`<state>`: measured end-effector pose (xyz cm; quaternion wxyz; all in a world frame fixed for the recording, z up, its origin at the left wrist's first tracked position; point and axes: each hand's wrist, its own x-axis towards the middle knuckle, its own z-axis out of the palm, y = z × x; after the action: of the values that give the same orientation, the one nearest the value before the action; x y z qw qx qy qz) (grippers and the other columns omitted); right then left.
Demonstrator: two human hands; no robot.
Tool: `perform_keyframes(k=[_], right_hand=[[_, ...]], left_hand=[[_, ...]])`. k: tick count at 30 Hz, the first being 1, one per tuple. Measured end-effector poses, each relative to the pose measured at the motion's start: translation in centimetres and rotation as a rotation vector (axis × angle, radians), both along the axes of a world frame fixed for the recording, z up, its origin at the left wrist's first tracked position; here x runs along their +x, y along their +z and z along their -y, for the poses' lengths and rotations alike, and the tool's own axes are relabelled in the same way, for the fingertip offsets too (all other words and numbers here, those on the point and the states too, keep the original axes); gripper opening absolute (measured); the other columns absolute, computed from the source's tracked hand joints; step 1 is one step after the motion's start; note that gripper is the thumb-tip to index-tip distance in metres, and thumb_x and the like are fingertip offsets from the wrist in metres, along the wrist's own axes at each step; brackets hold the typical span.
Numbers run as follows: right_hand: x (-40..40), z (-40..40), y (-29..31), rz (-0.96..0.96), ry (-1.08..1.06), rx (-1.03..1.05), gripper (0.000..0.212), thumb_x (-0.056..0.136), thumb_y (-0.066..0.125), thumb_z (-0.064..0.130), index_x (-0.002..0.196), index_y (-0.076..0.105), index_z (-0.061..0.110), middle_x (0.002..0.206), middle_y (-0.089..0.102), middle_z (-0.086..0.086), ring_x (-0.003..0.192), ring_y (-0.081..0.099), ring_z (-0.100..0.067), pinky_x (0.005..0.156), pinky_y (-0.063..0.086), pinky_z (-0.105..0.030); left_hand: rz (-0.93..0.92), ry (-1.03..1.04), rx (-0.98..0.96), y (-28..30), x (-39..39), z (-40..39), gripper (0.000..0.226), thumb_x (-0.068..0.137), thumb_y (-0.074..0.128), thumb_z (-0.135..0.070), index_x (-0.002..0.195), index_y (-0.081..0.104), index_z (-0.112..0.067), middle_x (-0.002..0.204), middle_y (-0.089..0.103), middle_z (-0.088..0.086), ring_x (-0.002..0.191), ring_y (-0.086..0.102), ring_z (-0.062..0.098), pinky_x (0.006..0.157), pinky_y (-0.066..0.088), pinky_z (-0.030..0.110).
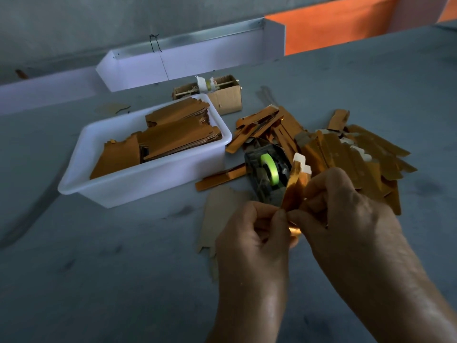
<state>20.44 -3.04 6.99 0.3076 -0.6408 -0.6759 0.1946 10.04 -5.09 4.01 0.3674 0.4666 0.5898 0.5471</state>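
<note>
Both hands hold one shiny gold foil card strip (295, 188) upright above the grey table. My left hand (252, 238) pinches its lower end with curled fingers. My right hand (346, 214) grips it from the right, fingers curled around its side. The strip's white tabbed top (300, 162) sticks up above the fingers. Just behind the strip sits a dark tape dispenser (268, 177) with a green tape roll (270, 169). A loose pile of the same gold strips (351, 154) lies to the right.
A white plastic tub (138, 184) at the left holds stacked folded gold pieces (173, 134). A small cardboard box (225, 95) stands behind it. A flat brown card piece (217, 219) lies under my left hand. White trays (188, 60) and an orange panel (333, 28) line the far edge.
</note>
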Motion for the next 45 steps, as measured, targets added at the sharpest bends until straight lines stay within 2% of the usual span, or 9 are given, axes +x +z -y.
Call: perform_keyframes(k=[5,10,15,23,28,32,35,39,45], right_hand=[[0.2,0.3,-0.2,0.027,-0.058,0.047,0.051,0.057,0.066,0.061,0.088,0.034,0.035,0.062,0.049,0.013,0.055,0.049,0.001,0.048,0.044,-0.021],[0.5,-0.1,-1.5,-0.314,0.072,-0.146,0.051,0.042,0.053,0.067,0.081,0.053,0.035,0.068,0.062,0.006,0.068,0.060,0.002,0.049,0.044,-0.014],[0.3,-0.4,-2.4,-0.467,0.201,-0.273,0.011,0.071,0.070,0.035,0.079,0.063,0.033,0.073,0.065,0.024,0.068,0.060,0.008,0.054,0.044,-0.010],[0.3,-0.5,-2.7,-0.469,0.268,-0.237,0.021,0.088,0.056,0.017,0.076,0.064,0.031,0.067,0.064,0.020,0.064,0.058,0.006,0.054,0.043,-0.008],[3.9,-4.0,-2.0,-0.129,-0.018,0.167,0.013,0.087,0.058,0.019,0.082,0.062,0.031,0.062,0.060,0.008,0.055,0.058,-0.002,0.047,0.041,-0.023],[6.6,-8.1,-1.6,0.120,-0.334,0.188,0.038,0.088,0.055,0.024,0.124,0.052,0.012,0.112,0.060,-0.020,0.099,0.057,-0.040,0.082,0.049,-0.051],[5.4,-6.8,-1.8,0.008,-0.324,0.284,0.030,0.087,0.059,0.022,0.117,0.057,0.017,0.107,0.059,-0.012,0.096,0.059,-0.035,0.075,0.052,-0.047],[3.1,-3.4,-2.9,-0.042,-0.140,0.296,0.020,0.085,0.064,0.020,0.105,0.068,0.023,0.091,0.057,0.007,0.072,0.051,0.000,0.060,0.032,-0.004],[2.2,-2.1,-3.1,-0.159,-0.047,0.160,0.024,0.086,0.058,0.027,0.110,0.065,0.027,0.082,0.050,0.030,0.068,0.049,0.015,0.051,0.038,-0.002]], left_hand=[[0.064,-0.035,-0.041,0.4,-0.9,0.2,0.010,0.089,0.063,-0.017,0.082,0.068,-0.013,0.068,0.072,-0.005,0.059,0.069,0.006,0.047,0.049,0.012],[0.122,-0.048,-0.090,0.0,-1.5,0.2,0.011,0.087,0.065,-0.022,0.078,0.069,-0.017,0.072,0.073,-0.001,0.065,0.072,0.015,0.055,0.057,0.027],[0.178,-0.048,-0.175,-0.5,-2.1,0.4,0.014,0.088,0.064,-0.020,0.075,0.070,-0.020,0.074,0.074,0.007,0.066,0.073,0.024,0.059,0.060,0.041],[0.282,-0.154,-0.216,-0.6,-3.3,0.1,0.014,0.086,0.063,-0.023,0.078,0.072,-0.015,0.068,0.072,0.008,0.057,0.069,0.016,0.042,0.047,0.020],[-0.422,0.088,-0.211,-2.0,-5.7,-1.3,0.028,0.088,0.058,-0.042,0.105,0.065,-0.022,0.090,0.071,-0.005,0.089,0.066,0.015,0.077,0.054,0.037],[-1.075,0.135,-0.517,-3.5,-7.3,-3.1,0.061,0.085,0.051,-0.062,0.125,0.049,-0.015,0.123,0.046,0.010,0.115,0.044,0.028,0.094,0.038,0.036],[-0.852,0.128,-0.589,-4.1,-8.2,-4.6,0.058,0.081,0.066,-0.053,0.114,0.053,-0.008,0.118,0.052,0.012,0.112,0.050,0.030,0.090,0.043,0.037],[-0.676,0.084,-0.568,-4.2,-9.8,-5.5,0.036,0.079,0.074,-0.039,0.090,0.059,-0.009,0.085,0.063,0.004,0.077,0.058,0.017,0.054,0.033,0.026],[-0.385,0.134,-0.453,-3.7,-10.7,-3.9,0.022,0.076,0.077,-0.030,0.077,0.061,-0.016,0.070,0.062,-0.001,0.064,0.056,0.012,0.054,0.038,0.028]])
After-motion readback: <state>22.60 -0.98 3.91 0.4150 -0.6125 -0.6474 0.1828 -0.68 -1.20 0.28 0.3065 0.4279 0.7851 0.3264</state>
